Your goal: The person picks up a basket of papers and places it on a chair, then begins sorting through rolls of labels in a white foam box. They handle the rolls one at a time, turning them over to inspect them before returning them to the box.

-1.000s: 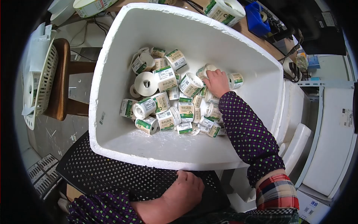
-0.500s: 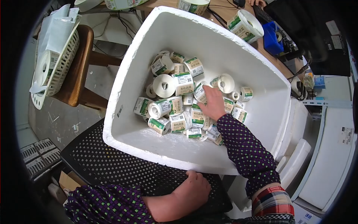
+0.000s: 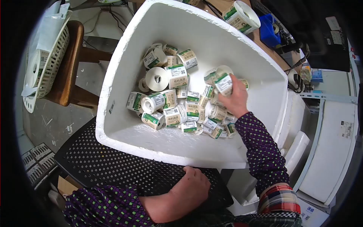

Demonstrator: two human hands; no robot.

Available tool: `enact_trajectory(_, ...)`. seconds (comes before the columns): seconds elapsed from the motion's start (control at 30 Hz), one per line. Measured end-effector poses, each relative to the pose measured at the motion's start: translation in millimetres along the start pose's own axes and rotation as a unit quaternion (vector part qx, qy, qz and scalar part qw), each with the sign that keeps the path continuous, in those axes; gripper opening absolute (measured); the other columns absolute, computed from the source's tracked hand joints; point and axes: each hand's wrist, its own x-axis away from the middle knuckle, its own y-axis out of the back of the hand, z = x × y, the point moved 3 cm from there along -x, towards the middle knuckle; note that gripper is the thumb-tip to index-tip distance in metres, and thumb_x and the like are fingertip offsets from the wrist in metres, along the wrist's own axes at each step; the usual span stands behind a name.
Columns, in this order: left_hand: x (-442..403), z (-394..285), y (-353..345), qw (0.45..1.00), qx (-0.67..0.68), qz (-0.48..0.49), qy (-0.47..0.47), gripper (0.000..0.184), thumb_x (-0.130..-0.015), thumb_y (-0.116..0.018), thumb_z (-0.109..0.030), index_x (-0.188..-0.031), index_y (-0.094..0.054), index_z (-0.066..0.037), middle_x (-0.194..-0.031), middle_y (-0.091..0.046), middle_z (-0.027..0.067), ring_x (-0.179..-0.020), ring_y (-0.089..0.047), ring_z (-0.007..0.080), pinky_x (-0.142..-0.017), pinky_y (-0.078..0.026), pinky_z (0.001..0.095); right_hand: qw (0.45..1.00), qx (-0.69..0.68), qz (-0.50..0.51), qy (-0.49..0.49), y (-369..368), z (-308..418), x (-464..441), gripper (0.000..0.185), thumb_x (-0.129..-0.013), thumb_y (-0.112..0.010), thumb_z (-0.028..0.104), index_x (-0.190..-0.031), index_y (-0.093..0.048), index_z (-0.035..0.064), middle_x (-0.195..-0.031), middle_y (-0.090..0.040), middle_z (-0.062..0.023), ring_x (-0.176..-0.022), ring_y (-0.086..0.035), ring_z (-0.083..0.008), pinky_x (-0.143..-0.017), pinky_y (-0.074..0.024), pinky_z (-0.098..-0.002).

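Observation:
My right hand [image 3: 237,97] is closed on a roll of labels [image 3: 224,84], white and green, lifted over the pile at the right side of the box. Inside the white foam box [image 3: 124,68] lie several label rolls [image 3: 177,77] of different sizes, printed white, tan and green, some on their sides and some showing their cores. My left hand [image 3: 192,186] is curled by the box's near edge, over the black perforated chair seat [image 3: 124,166]. Its fingertips are turned out of sight, so I cannot make out whether it holds anything.
A white basket [image 3: 51,72] with papers and a label roll stands on a wooden stool [image 3: 72,64] at left. Behind the box, a large label roll [image 3: 242,18] and a blue holder [image 3: 269,32] sit on the desk. A monitor [image 3: 317,30] is at upper right.
My right hand has picked up a small label roll from the pile and moved it to the right. The view has shifted slightly; my left hand stays by the box's near edge.

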Motion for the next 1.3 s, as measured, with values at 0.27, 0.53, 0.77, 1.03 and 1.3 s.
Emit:
enact_trajectory(0.27,-1,3,3,1.0,-0.004,0.006,0.004,0.033,-0.083,-0.051,-0.02,-0.1,-0.061,0.007,-0.086,-0.064,0.0167,-0.082,-0.06,0.0283,-0.075,-0.046,0.0407,0.95,0.245,0.19,-0.045,-8,-43,33,0.07,-0.063,-0.078,0.022,-0.123,-0.05,0.001,-0.12,-0.054,-0.0113,-0.107,-0.052,-0.0276,-0.089,-0.0388,-0.0418)
enact_trajectory(0.53,-1,2,2,1.0,0.0,0.007,-0.001,0.034,-0.083,-0.051,-0.021,-0.101,-0.061,0.006,-0.087,-0.063,0.0157,-0.083,-0.059,0.0275,-0.075,-0.046,0.0405,0.989,0.0,0.13,0.075,-75,-9,33,0.045,-0.072,-0.068,0.014,-0.113,-0.059,0.0016,-0.107,-0.059,-0.0122,-0.099,-0.056,-0.0271,-0.088,-0.0385,-0.041)
enact_trajectory(0.77,1,2,2,1.0,0.001,0.01,0.005,0.027,-0.086,-0.051,-0.019,-0.098,-0.064,0.001,-0.088,-0.064,0.0145,-0.082,-0.059,0.029,-0.076,-0.045,0.045,0.97,0.2,0.127,0.052,-103,-2,16,0.045,-0.068,-0.064,0.005,-0.112,-0.059,-0.0003,-0.096,-0.055,-0.0107,-0.093,-0.052,-0.0261,-0.079,-0.0376,-0.0383)
enact_trajectory(1.03,-1,2,-6,1.0,0.009,-0.002,0.019,0.028,-0.085,-0.051,-0.018,-0.1,-0.064,0.001,-0.088,-0.063,0.0148,-0.083,-0.059,0.0301,-0.077,-0.045,0.0454,0.988,0.097,0.113,-0.027,-98,-17,31,0.049,-0.062,-0.07,0.01,-0.109,-0.059,0.0046,-0.108,-0.057,-0.0113,-0.105,-0.051,-0.027,-0.089,-0.0343,-0.0411)
enact_trajectory(1.3,0,1,0,1.0,-0.004,-0.011,0.005,0.029,-0.083,-0.052,-0.017,-0.101,-0.062,0.004,-0.088,-0.062,0.015,-0.084,-0.058,0.0303,-0.077,-0.046,0.0444,0.908,-0.3,0.212,-0.202,-76,-51,26,0.045,-0.077,-0.062,0.001,-0.121,-0.056,0.0031,-0.116,-0.062,-0.0126,-0.109,-0.059,-0.0234,-0.097,-0.0443,-0.0317)
